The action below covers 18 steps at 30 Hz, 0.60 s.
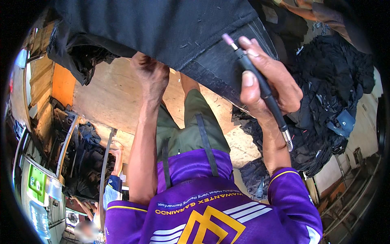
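Black cloth (158, 30), looking like a dark garment, spreads over a flat support at the top of the view. At its near edge my left hand (150, 75) is closed in a fist, gripping the cloth; its fingertips are hidden. My right hand (274, 79) holds a black pen-like rotary grinder handpiece (266, 89) between thumb and fingers. The pink grinding tip (228, 39) points up and left, just over the cloth and apparently apart from it. A metal spring end (286, 140) hangs below the hand. Short thread bits lie on the cloth.
A large heap of black garments (325, 89) lies at the right, with a blue piece (342, 123) on it. Another person's arm (298, 10) shows at the upper right. More dark clothes (87, 156) and another person's arm (117, 160) are at the left. Wooden boards (105, 91) lie below.
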Each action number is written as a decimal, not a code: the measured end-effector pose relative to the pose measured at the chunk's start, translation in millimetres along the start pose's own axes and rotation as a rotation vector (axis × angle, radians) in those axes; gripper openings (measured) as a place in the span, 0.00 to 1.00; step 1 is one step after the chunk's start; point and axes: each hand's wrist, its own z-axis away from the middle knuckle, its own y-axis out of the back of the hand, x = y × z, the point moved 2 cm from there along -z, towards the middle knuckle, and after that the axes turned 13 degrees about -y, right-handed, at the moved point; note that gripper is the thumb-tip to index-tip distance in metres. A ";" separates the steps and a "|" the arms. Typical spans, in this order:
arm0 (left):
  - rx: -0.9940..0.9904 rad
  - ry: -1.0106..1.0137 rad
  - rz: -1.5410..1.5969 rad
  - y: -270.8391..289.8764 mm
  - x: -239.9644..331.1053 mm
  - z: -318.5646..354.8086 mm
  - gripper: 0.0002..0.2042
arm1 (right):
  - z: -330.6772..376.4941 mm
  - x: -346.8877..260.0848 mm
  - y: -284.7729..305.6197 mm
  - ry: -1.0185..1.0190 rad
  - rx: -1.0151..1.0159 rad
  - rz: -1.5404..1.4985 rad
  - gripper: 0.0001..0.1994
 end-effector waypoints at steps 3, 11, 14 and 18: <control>-0.005 -0.030 -0.024 -5.1 0.1 -0.1 0.01 | -2.6 2.9 -5.5 0.089 0.033 -0.012 0.14; 0.020 0.025 -0.097 -6.9 1.8 2.4 0.05 | -1.1 -2.4 -7.4 0.073 -0.080 -0.009 0.16; 0.029 -0.030 0.000 -4.9 -0.1 1.5 0.06 | -1.7 -1.3 -8.5 0.091 -0.034 -0.003 0.16; 0.025 0.007 -0.045 -4.6 -0.8 1.2 0.06 | -0.9 0.8 -8.8 0.092 0.001 -0.002 0.16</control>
